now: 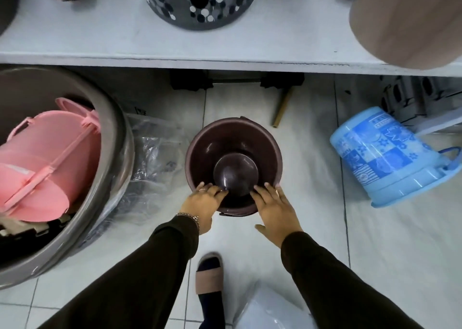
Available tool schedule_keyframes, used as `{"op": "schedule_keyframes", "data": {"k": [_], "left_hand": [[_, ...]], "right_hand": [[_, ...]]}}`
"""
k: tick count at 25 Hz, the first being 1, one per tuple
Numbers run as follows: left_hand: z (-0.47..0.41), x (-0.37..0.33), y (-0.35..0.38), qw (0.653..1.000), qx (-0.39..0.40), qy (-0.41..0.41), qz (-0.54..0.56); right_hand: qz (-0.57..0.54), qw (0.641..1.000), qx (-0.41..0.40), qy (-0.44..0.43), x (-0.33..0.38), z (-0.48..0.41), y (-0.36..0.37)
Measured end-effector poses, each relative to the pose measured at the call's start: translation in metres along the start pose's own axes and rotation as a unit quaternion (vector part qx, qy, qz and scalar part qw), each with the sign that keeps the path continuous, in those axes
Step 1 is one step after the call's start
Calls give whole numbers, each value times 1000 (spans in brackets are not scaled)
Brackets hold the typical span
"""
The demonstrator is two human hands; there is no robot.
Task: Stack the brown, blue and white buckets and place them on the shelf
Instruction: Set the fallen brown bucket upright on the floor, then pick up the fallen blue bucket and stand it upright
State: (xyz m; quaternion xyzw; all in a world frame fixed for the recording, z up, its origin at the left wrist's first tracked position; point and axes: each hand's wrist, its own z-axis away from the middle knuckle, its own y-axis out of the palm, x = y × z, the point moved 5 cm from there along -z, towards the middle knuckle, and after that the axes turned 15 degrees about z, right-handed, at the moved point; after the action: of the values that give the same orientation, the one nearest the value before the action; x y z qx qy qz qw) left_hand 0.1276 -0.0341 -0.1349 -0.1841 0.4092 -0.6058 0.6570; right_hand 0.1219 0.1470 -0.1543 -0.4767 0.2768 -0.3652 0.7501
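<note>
Head view. Brown bucket (235,166): stood upright at frame centre on the tiled floor (312,153), mouth facing the camera, long axis vertical. Blue bucket (390,158): laid tilted at right, base toward upper left, mouth toward lower right, handle partly cut off. Left hand (202,205): fingers curled over the brown bucket's near rim, gripping it. Right hand (273,210): spread flat, fingertips laid on the same rim, not closed. Shelf (100,36): seen across the top. White object at bottom edge: unidentifiable.
</note>
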Motion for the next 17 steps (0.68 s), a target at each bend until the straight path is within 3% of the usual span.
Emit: {"op": "schedule_keyframes", "data": {"k": [7, 12, 17], "left_hand": [[-24, -155, -14, 990, -61, 75, 107], [-103, -295, 38, 972, -69, 23, 223], [-192, -389, 93, 935, -53, -25, 351]], "right_hand": [[6, 993, 13, 114, -180, 99, 4], [60, 974, 48, 212, -360, 152, 52], [67, 985, -37, 153, -467, 135, 84]]}}
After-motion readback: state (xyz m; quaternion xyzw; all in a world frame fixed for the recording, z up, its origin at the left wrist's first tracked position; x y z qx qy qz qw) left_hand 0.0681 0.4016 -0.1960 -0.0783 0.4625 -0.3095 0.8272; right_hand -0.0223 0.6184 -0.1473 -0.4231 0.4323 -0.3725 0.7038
